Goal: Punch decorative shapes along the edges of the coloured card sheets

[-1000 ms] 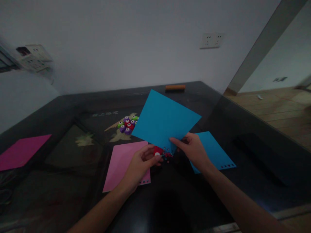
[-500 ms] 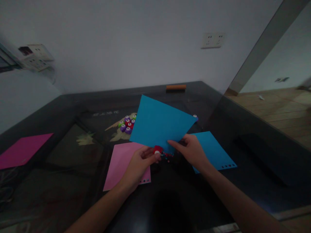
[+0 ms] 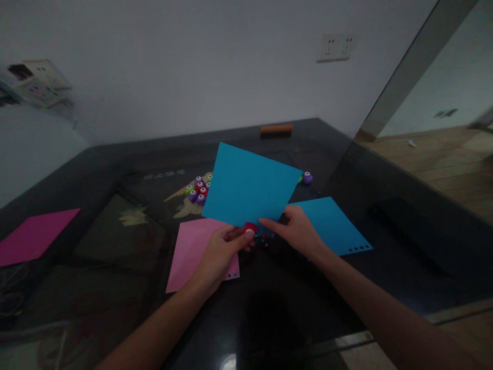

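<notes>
Blue sheet (image 3: 250, 182) is the one in work, tilted up over the desk (image 3: 292, 318), and everything below is placed off it. My right hand (image 3: 298, 231) pinches its lower right part, thumb on the face, other fingers mostly hidden. My left hand (image 3: 225, 246) pinches the red punch (image 3: 250, 227) right at its lower edge; can't tell if paper sits in the slot.

Progress, my read: two sheets look done. Pink sheet (image 3: 188, 252), nearer me and left of it, has small dark holes along its near edge, row partly behind my hand. Second blue sheet (image 3: 327, 226), lower right of it, has a similar row. No holes visible on the one I hold, so probably open work; its bottom edge is partly covered. Magenta sheet (image 3: 36, 236), well off to its left, shows no row I can make out.

Looks: plain, flat, clean-cut corners, stiff enough to hold its shape. Tiny bits (image 3: 264, 237) lie just below it.
</notes>
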Tool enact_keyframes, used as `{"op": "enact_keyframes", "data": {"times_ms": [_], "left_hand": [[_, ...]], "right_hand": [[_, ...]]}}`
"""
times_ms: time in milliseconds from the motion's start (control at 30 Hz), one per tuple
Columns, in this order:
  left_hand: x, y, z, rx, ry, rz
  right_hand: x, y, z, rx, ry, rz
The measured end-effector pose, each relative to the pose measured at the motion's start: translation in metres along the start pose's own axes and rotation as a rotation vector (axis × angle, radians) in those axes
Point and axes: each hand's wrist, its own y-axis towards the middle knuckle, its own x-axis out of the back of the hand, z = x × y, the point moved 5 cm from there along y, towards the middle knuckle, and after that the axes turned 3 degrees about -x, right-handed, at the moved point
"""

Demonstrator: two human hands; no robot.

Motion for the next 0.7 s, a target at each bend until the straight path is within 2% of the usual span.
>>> {"op": "enact_keyframes", "data": {"times_ms": [433,700], "left_hand": [[0.0015,0.0018,0.0074,0.075,-0.091,0.011],[0.0025,0.0042,0.0107,0.048,-0.093,0.031]], "right_hand": [[0.0019,0.0004,-0.0036,-0.034,-0.107,-0.036],[0.0009,-0.0006,-0.0027,-0.031,-0.152,-0.013]]}}
